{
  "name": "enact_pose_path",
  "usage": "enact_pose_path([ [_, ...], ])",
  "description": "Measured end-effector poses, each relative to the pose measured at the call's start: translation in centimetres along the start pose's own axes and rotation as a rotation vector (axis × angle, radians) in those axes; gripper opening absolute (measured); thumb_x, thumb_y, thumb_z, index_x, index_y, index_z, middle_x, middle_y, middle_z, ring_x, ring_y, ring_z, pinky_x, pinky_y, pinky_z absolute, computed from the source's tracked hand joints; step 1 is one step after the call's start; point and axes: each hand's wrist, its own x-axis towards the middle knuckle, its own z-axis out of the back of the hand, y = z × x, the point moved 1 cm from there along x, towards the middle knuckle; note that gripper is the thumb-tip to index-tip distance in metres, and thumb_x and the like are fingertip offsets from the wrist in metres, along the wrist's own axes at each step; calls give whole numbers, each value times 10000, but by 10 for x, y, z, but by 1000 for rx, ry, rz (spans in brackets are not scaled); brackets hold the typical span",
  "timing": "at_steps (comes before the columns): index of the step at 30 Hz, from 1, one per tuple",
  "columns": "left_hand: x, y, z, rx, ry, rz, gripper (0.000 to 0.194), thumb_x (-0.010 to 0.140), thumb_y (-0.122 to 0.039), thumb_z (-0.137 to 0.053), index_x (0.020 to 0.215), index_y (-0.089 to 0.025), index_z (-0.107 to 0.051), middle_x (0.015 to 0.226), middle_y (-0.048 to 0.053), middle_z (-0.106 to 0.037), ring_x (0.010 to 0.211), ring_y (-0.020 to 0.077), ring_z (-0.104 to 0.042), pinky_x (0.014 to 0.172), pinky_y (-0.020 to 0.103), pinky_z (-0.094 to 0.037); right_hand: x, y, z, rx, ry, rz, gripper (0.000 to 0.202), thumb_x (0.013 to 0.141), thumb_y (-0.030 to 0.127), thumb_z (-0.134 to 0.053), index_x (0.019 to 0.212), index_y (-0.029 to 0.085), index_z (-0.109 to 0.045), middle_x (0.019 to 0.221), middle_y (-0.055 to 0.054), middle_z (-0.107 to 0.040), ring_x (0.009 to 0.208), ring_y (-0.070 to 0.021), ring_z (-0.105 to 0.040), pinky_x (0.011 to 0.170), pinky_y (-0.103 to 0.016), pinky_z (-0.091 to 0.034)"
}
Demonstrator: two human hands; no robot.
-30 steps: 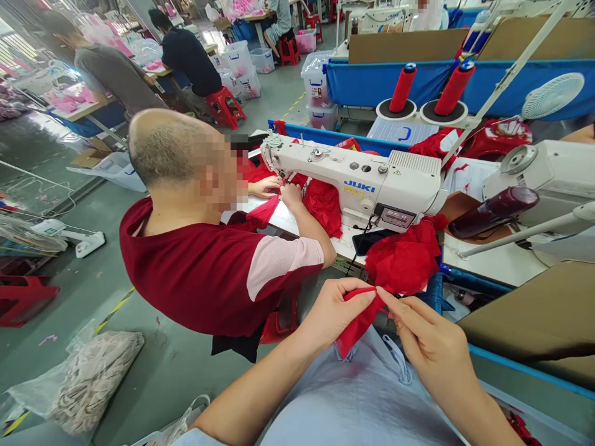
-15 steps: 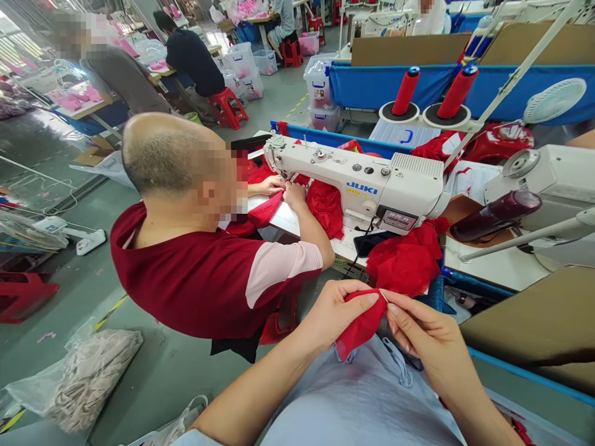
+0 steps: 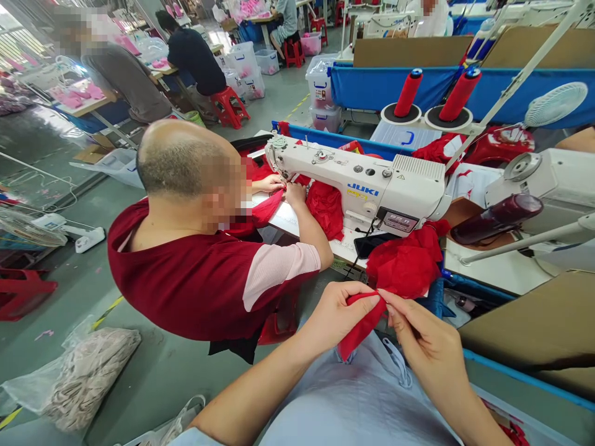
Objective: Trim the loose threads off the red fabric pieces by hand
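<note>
In front of my blue top, a small piece of red fabric (image 3: 359, 331) is held between my two hands. My left hand (image 3: 338, 314) is closed on it, thumb on top, and a pointed end of the cloth hangs below. Thumb and forefinger of my right hand (image 3: 428, 337) pinch the cloth's upper right edge, close against the left fingertips. Whatever else lies in that pinch is too small to make out. Just beyond my hands, a heap of red fabric (image 3: 404, 263) rests on the sewing table.
A co-worker in a dark red shirt (image 3: 195, 279) sits to the left, hands at a white sewing machine (image 3: 344, 176). Red thread cones (image 3: 409, 93) stand behind it. A cardboard sheet (image 3: 534, 322) is at right; a bagged bundle (image 3: 93, 378) lies on the floor.
My right fingertips have moved in against the cloth's edge, and the thin white piece seen there before no longer shows. The co-worker's head has shifted slightly right and down.
</note>
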Motion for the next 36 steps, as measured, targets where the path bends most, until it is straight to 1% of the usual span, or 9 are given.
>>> enact_pose_path([
  [7,2,1,1,12,21,8,308,823,-414,-640,790,-121,-729,723,33,-666,652,126,-540,632,231,-392,1,-6,-7,628,53,-614,309,686,424,-796,909,213,-759,515,42,-503,390,-54,-327,354,-167,-226],
  [12,0,3,5,150,-15,11,281,830,-378,-601,747,-127,-697,662,4,-573,628,123,-484,626,244,-375,0,-13,-11,791,79,-785,448,586,496,-855,891,188,-741,505,69,-443,380,-22,-238,356,-143,-163],
  [14,-2,6,6,256,-25,-23,227,826,-309,-584,698,-139,-663,694,0,-531,668,127,-483,658,247,-383,-1,-18,-12,657,73,-688,432,628,540,-815,837,173,-722,503,62,-458,373,-33,-268,343,-151,-193],
  [18,-9,8,2,356,29,-144,60,785,-187,-589,839,-162,-601,854,5,-528,786,131,-488,743,243,-406,-3,-21,-12,167,110,-180,272,824,437,-669,710,191,-677,576,8,-596,488,-110,-511,460,-197,-421],
  [21,-12,9,0,343,127,-132,370,774,-131,-576,1136,-191,-537,831,-28,-551,710,109,-472,673,213,-396,-6,-22,-11,-30,143,108,178,907,317,-571,816,212,-683,689,-6,-667,590,-136,-612,575,-209,-486],
  [26,-10,16,4,567,199,-137,179,895,-188,-440,840,-169,-608,754,-7,-590,684,115,-495,640,210,-371,-9,-28,-8,-199,131,415,149,942,211,-511,948,201,-659,716,-30,-676,589,-143,-638,553,-212,-502],
  [29,-10,24,3,711,164,-166,168,847,-125,-443,903,-183,-590,795,-1,-618,689,122,-501,619,216,-342,-10,-26,-11,-324,149,652,160,940,155,-489,951,182,-646,651,-35,-667,533,-139,-621,512,-213,-485],
  [34,-9,25,-2,773,173,-146,182,745,-133,-567,917,-191,-563,809,-17,-617,675,116,-470,576,220,-290,-12,-11,-23,-349,-27,761,227,959,151,-441,804,188,-603,500,-13,-600,399,-122,-548,423,-210,-426],
  [36,-8,24,-3,778,183,-122,176,727,-131,-585,890,-192,-560,793,-27,-607,669,111,-460,564,219,-275,-12,-6,-22,-333,-3,774,226,958,141,-443,791,191,-587,466,4,-575,361,-112,-517,392,-203,-399],
])
